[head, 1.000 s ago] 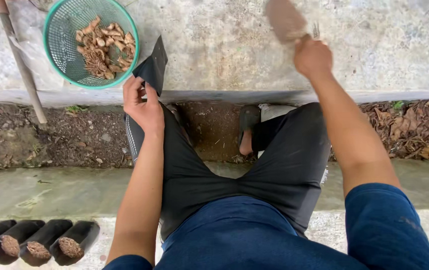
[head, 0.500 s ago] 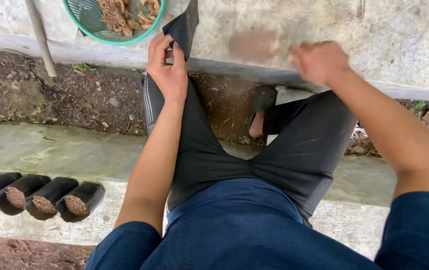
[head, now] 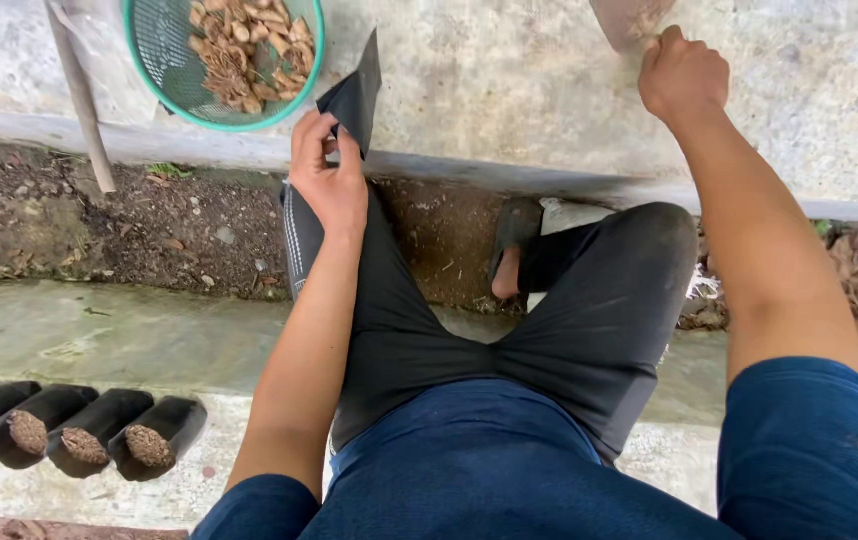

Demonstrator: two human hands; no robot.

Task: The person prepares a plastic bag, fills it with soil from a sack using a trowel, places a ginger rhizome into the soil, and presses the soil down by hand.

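Left hand [head: 329, 180] fingers pinch thin black plastic bag [head: 354, 95], held up beside green mesh basket [head: 224, 60]. Right hand [head: 684, 75] closed round blurry brown scoop [head: 629, 20]. Filled bags [head: 79, 430] lie in row, out of way.

black bag [head: 354, 95], green mesh basket [head: 174, 70] of brown husks [head: 244, 45], blue sleeves [head: 809, 450].

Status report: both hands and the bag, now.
Left hand pinching empty black plastic bag. Right hand closed on blurred brown scoop. Green mesh basket of dry husks beside bag; nothing blocking.
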